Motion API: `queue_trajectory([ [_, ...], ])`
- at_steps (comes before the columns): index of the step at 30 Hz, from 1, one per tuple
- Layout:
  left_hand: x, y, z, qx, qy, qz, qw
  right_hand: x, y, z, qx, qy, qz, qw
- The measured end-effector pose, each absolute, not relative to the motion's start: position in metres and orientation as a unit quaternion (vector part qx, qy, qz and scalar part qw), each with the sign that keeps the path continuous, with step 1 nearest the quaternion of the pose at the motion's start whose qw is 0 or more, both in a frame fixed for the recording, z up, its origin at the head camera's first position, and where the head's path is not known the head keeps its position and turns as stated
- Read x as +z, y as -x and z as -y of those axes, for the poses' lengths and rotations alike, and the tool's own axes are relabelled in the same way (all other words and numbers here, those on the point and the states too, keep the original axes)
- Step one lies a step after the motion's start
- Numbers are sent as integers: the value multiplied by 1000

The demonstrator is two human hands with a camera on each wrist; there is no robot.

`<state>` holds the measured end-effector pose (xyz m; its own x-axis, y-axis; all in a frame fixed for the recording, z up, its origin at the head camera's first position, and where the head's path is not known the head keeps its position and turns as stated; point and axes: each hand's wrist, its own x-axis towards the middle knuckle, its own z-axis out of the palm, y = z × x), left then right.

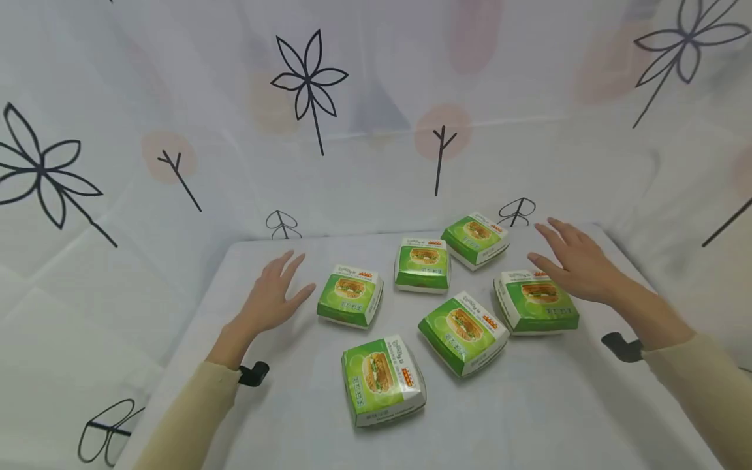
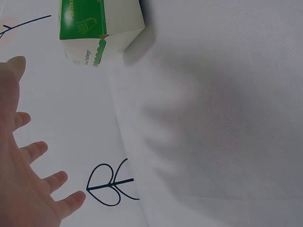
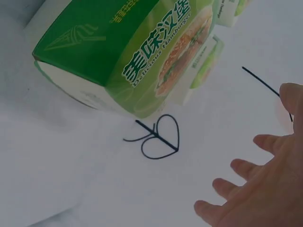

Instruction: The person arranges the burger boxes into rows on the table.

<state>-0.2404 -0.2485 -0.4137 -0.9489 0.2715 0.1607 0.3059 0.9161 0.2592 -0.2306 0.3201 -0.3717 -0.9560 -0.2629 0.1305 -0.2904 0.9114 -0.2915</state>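
Observation:
Several green and white hamburger boxes lie on a white table. My left hand (image 1: 271,297) hovers with fingers extended, just left of the leftmost hamburger box (image 1: 350,295), and holds nothing. Above and partly in front of the right-hand hamburger box (image 1: 537,307) is my right hand (image 1: 578,261), its fingers spread and nothing in them. Between the hands are a back middle box (image 1: 422,264), a far box (image 1: 476,239), a central tilted box (image 1: 463,333) and a front box (image 1: 384,380). The right wrist view shows a box (image 3: 109,52) close up, apart from the fingers.
A white cloth with black plant drawings (image 1: 376,170) hangs behind the table (image 1: 294,418) and along its sides. Dark wrist-camera mounts (image 1: 254,374) stick out at both sleeves.

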Motion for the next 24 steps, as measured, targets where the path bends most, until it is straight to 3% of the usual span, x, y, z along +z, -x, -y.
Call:
queue_trajectory([
  [10, -419, 238, 245, -180, 132, 974, 35, -366, 227, -308, 249, -125, 960, -5],
  [24, -418, 239, 235, -247, 143, 958, 13, -369, 223, -287, 279, -133, 951, -8],
])
